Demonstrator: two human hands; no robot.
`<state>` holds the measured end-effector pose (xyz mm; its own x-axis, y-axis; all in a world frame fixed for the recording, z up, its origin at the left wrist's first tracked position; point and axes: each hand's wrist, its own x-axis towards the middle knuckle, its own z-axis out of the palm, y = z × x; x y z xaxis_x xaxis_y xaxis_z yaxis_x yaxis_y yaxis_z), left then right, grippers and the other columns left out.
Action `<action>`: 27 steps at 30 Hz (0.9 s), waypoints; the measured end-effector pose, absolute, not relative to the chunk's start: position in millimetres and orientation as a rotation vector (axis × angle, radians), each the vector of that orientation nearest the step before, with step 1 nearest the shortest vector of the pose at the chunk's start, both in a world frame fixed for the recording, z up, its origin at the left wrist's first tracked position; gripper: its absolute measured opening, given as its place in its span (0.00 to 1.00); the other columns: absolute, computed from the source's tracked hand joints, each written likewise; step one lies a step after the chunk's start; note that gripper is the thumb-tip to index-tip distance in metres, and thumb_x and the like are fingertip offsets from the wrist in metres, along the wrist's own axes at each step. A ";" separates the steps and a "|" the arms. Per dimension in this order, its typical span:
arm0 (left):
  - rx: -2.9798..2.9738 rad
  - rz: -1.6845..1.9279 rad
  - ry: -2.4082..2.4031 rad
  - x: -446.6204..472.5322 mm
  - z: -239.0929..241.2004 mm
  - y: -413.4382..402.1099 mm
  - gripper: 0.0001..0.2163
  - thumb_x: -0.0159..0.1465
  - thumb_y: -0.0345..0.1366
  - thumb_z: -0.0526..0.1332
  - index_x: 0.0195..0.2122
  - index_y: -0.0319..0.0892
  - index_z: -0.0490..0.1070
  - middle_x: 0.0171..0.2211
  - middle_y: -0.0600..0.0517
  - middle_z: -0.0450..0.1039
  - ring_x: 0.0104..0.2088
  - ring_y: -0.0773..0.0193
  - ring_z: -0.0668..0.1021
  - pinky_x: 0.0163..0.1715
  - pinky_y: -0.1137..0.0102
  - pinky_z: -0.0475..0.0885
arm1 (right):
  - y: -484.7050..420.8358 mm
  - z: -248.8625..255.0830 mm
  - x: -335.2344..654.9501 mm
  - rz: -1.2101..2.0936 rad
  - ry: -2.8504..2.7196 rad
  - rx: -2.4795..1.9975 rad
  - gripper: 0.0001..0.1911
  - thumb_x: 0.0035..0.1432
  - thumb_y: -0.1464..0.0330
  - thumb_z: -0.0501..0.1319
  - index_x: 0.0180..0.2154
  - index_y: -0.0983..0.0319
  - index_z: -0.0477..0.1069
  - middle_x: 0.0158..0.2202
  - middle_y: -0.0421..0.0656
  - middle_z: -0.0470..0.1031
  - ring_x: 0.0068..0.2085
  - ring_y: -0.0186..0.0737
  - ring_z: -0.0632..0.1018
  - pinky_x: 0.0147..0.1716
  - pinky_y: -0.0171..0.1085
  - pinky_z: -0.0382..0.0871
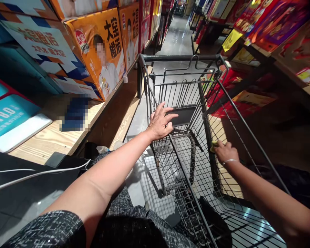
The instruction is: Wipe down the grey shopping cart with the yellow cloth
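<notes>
A dark metal shopping cart [188,56] stands in front of me, its wire basket bare where I can see into it. My left hand [161,123] rests on the cart's near side rail, fingers spread. Inside the basket area, low by the far side's wire wall, my right hand [226,153] has its fingers closed on a small yellow-green cloth [214,146]. Most of that cloth is hidden under the fingers. A silvery bracelet [229,161] circles the right wrist.
Orange drink cartons [93,51] stack on a wooden shelf [57,137] at left, beside a white device [23,132] with a cable [54,172]. Shelves with red packages [250,103] line the right. Between them, the tiled aisle [179,34] runs away beyond the cart.
</notes>
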<state>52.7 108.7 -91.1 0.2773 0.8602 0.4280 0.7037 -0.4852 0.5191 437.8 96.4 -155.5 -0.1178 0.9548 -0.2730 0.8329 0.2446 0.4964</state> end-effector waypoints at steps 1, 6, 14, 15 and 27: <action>2.330 0.977 1.434 51.6 -90.2 108.3 0.21 0.63 0.39 0.56 0.58 0.52 0.69 0.65 0.49 0.60 0.71 0.46 0.47 0.60 0.44 0.59 | 100.8 -139.7 437.7 0.385 1.997 1.666 0.22 0.68 0.69 0.47 0.42 0.58 0.80 0.55 0.58 0.64 0.48 0.53 0.66 0.33 0.42 0.62; 2.321 0.882 1.660 14.3 -76.4 92.8 0.26 0.68 0.48 0.53 0.67 0.52 0.56 0.71 0.46 0.49 0.71 0.45 0.49 0.64 0.42 0.49 | 102.8 -105.5 438.8 0.532 1.994 1.785 0.23 0.68 0.69 0.45 0.54 0.54 0.75 0.55 0.57 0.64 0.45 0.52 0.66 0.29 0.39 0.62; 1.794 0.839 2.709 -119.5 -51.9 70.5 0.34 0.59 0.58 0.60 0.54 0.32 0.67 0.60 0.29 0.63 0.66 0.27 0.57 0.63 0.33 0.44 | 73.8 -157.9 439.2 0.389 2.012 1.752 0.23 0.67 0.72 0.46 0.51 0.57 0.76 0.53 0.54 0.67 0.45 0.52 0.70 0.31 0.40 0.68; 1.753 0.896 2.722 -131.8 -51.8 71.1 0.36 0.58 0.63 0.58 0.53 0.34 0.68 0.60 0.31 0.65 0.66 0.26 0.56 0.63 0.32 0.43 | 74.0 -159.3 439.0 0.378 2.010 1.763 0.22 0.66 0.72 0.47 0.51 0.57 0.76 0.53 0.54 0.68 0.45 0.52 0.70 0.32 0.40 0.68; 1.703 1.356 2.575 -173.7 -62.0 77.6 0.37 0.50 0.75 0.55 0.43 0.46 0.74 0.60 0.43 0.71 0.67 0.25 0.54 0.59 0.26 0.35 | 73.8 -158.7 442.6 0.306 2.008 1.853 0.22 0.62 0.72 0.53 0.53 0.51 0.76 0.54 0.54 0.68 0.45 0.53 0.71 0.32 0.41 0.69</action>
